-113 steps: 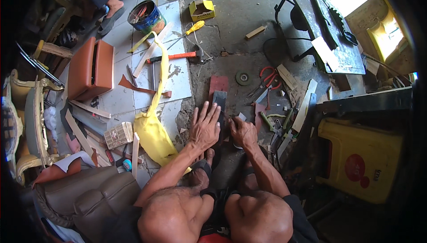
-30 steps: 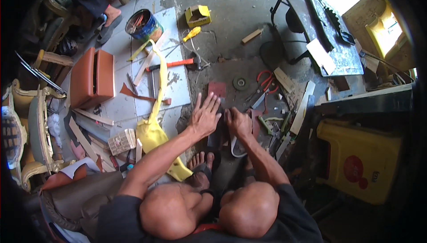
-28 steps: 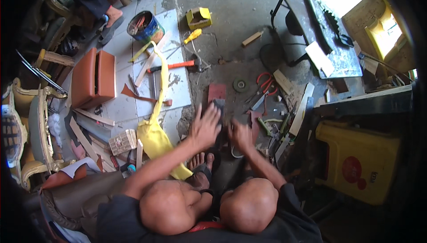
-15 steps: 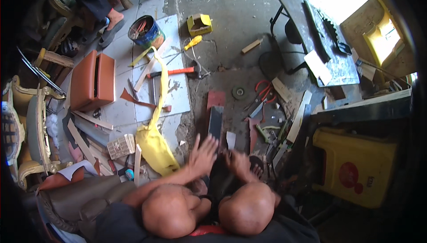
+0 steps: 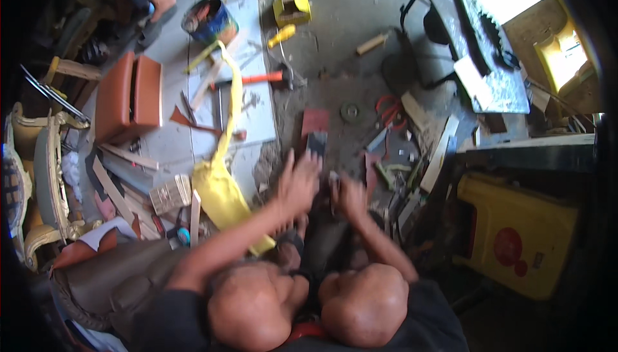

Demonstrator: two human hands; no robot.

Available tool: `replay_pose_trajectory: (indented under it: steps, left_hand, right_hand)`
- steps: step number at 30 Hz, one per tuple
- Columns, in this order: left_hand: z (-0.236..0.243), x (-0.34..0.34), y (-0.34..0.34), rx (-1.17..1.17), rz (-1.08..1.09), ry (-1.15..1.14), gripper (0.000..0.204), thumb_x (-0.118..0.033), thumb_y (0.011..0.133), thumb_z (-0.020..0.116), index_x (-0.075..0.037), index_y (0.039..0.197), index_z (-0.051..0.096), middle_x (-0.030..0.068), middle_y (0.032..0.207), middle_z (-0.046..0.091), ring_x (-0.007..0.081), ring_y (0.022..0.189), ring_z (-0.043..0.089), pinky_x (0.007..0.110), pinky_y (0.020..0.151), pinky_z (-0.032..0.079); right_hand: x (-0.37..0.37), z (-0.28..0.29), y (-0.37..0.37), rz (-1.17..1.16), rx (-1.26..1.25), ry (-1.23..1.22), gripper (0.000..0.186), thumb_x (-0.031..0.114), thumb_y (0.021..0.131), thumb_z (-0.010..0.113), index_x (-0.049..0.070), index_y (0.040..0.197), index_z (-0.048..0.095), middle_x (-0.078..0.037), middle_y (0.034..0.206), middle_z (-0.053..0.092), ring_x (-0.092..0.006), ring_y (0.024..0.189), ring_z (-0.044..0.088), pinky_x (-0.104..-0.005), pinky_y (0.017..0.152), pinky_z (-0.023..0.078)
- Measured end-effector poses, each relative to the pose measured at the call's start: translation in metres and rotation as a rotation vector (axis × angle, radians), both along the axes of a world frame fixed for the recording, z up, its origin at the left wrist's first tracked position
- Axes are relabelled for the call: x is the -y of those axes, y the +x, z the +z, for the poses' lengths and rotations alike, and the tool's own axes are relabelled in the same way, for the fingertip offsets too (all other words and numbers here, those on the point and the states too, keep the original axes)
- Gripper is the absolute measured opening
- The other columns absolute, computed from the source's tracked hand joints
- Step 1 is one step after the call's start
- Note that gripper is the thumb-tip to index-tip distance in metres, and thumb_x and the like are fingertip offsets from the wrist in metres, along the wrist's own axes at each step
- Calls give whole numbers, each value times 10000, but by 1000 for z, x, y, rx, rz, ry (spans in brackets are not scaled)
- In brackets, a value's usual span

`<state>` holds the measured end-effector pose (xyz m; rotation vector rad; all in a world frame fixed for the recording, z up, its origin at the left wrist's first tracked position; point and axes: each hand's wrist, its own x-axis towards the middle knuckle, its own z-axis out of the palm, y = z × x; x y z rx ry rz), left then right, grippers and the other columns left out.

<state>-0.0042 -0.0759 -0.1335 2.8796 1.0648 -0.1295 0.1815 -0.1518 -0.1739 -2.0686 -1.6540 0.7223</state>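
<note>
My left hand (image 5: 299,184) reaches forward with its fingers stretched out, over the near end of a dark grey, flat oblong block (image 5: 316,142). Whether the fingertips press on the block is blurred. The block lies on a reddish flat strip (image 5: 315,121) on the floor. Just right of it my right hand (image 5: 349,197) is closed, with a small pale-and-dark end showing at its fingers; I cannot make out what this is. Red-handled scissors (image 5: 390,112) and a dark round disc (image 5: 350,113) lie beyond my right hand.
Left are yellow cloth (image 5: 222,194), a hammer (image 5: 261,79), a tin (image 5: 211,22) and a brown upholstered box (image 5: 129,97). A low table (image 5: 499,88) and yellow plastic stool (image 5: 521,236) stand right. Another person's foot (image 5: 161,5) is far left. Wood scraps lie around.
My left hand has moved forward, covering the block's near part. My right hand has also moved forward, still closed. The whole view has shifted slightly.
</note>
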Motion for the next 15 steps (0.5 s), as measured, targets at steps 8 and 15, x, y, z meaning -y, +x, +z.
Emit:
replay_pose_trajectory:
  steps: [8,15]
  left_hand:
    - [-30,89,-58,181,11,-181,581,-347,1034,505,14,1487,547,153,1556,537,327,1550,348,662,1275,80]
    - [-1,-49,0,-82,41,-92,652,-440,1052,470,-32,1560,464,167,1620,463,332,1581,284,643,1284,81]
  right_hand:
    - [68,13,-26,85,-64,-196,289,386,967,675,100,936,710,-253,795,718,-465,717,712,-612,682,560]
    - [-53,-21,4,4,-22,57,411,467,924,730,105,1119,716,-270,885,734,-515,777,714,-611,745,584]
